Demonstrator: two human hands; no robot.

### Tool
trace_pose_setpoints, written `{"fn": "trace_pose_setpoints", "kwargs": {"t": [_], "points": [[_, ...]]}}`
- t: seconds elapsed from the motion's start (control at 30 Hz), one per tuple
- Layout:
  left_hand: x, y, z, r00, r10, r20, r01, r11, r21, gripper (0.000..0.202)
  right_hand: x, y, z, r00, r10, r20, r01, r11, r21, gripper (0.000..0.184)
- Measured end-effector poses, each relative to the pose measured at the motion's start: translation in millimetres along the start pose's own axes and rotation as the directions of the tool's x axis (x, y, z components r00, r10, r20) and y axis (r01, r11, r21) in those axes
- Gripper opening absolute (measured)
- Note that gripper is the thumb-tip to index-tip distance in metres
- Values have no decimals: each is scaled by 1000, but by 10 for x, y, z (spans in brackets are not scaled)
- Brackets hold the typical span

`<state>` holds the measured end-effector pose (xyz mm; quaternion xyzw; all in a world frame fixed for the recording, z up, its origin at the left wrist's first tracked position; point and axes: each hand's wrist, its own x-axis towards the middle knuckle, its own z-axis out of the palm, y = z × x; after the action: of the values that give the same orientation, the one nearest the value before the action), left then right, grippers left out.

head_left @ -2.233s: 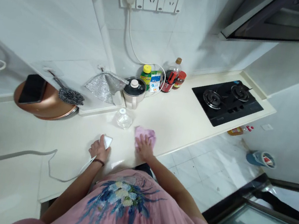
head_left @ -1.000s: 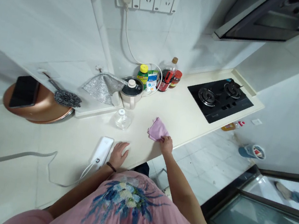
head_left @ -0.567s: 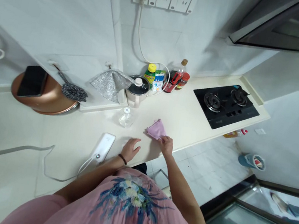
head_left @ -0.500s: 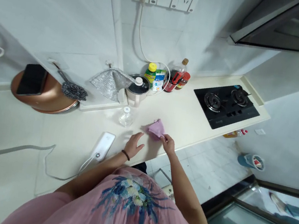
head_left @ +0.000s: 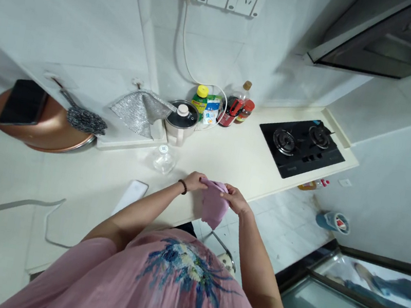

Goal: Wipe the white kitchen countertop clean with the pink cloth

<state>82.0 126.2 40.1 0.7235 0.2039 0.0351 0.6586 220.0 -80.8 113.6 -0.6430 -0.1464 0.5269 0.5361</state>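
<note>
Both hands hold a pink cloth (head_left: 213, 206) up off the cream countertop (head_left: 236, 154), and it hangs down between them. My left hand (head_left: 195, 180), with a dark band on the wrist, pinches its top left corner. My right hand (head_left: 234, 198) grips the top right edge. A white power bank (head_left: 130, 196) with its cable lies on the counter to the left of my left arm. A small clear glass bottle (head_left: 163, 160) stands just beyond the hands.
Behind are a small lidded pot (head_left: 180, 119), condiment bottles (head_left: 236, 108) and a silver cloth (head_left: 138, 109). At left a copper pan (head_left: 40, 128) carries a dark phone (head_left: 22, 102), with a steel scourer (head_left: 84, 119) beside it. A black gas hob (head_left: 300, 145) sits at right.
My left hand let go of the power bank and moved right to the cloth. My right hand gathered the cloth off the counter, and both hands now hold it up.
</note>
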Motion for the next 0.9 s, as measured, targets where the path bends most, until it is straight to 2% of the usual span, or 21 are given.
{"fn": "trace_pose_setpoints", "kwargs": {"t": [0.03,0.1,0.17,0.23,0.3,0.37,0.43,0.53,0.63,0.7,0.8,0.9], "points": [[50,42,-8,1000,0,1,0,1000,0,28,20,-25,-43,999,-26,-40,25,1000,-18,60],[135,148,-35,1000,7,-15,-7,1000,4,23,63,-97,-136,982,-109,-154,102,994,-49,63],[179,281,-68,997,56,-61,-56,998,2,36,91,-182,-219,944,-208,-256,194,978,-78,72],[170,428,-95,981,156,-117,-157,988,-1,52,92,-261,-278,904,-292,-313,270,956,-113,83],[115,566,-112,955,261,-140,-260,965,26,56,68,-320,-309,871,-357,-336,324,934,-152,82],[40,673,-122,940,312,-137,-304,949,79,50,33,-357,-315,850,-403,-340,361,915,-182,68],[-24,738,-129,938,315,-144,-298,946,124,50,-3,-377,-303,847,-425,-320,376,903,-205,55],[-81,766,-141,938,297,-179,-273,950,149,52,-59,-394,-268,864,-428,-264,378,899,-220,53],[-125,745,-153,940,291,-176,-265,951,159,35,-121,-409,-236,864,-453,-222,398,883,-250,47],[-163,731,-153,947,286,-147,-268,955,131,34,-164,-419,-220,852,-478,-213,409,862,-299,41],[-225,735,-131,943,317,-99,-310,948,77,40,-222,-434,-197,846,-497,-194,405,834,-374,38],[-287,761,-96,913,398,-91,-393,917,75,28,-276,-443,-180,859,-490,-148,393,817,-423,39]]}}
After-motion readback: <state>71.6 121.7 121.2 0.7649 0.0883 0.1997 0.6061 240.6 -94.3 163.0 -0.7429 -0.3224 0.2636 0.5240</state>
